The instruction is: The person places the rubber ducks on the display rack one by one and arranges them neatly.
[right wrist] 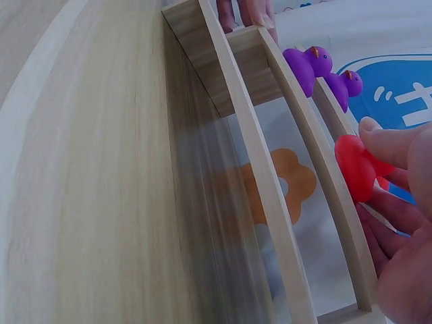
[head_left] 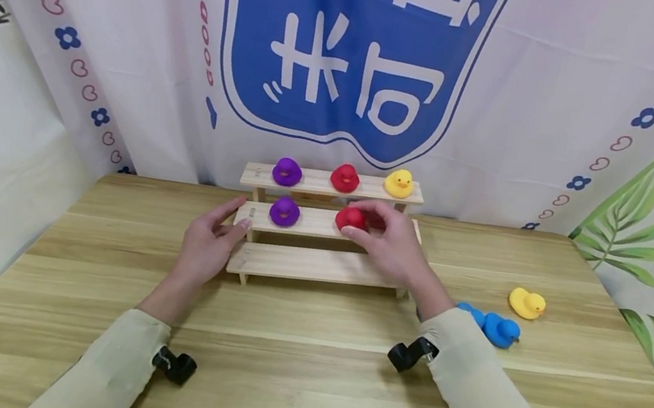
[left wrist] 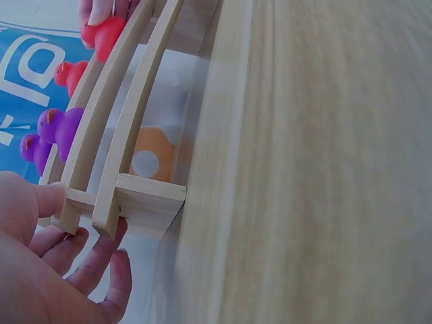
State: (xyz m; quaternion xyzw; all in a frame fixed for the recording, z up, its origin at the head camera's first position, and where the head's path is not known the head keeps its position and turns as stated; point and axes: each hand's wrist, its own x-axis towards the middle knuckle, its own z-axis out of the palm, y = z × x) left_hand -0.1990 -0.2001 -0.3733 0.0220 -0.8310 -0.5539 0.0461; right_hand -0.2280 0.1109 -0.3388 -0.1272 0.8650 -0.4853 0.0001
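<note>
A three-step wooden shelf stands on the table. My right hand pinches a red rubber duck between thumb and fingers at the middle step; in the right wrist view the duck sits against that step's edge. My left hand holds the shelf's left end, thumb on the middle step and fingers below, as the left wrist view shows. A purple duck is left of the pinched one. On the top step sit another purple duck, a red duck and a yellow duck.
Right of the shelf, a yellow duck and blue ducks lie on the wooden table, the blue ones partly hidden by my right forearm. A printed curtain hangs right behind the shelf.
</note>
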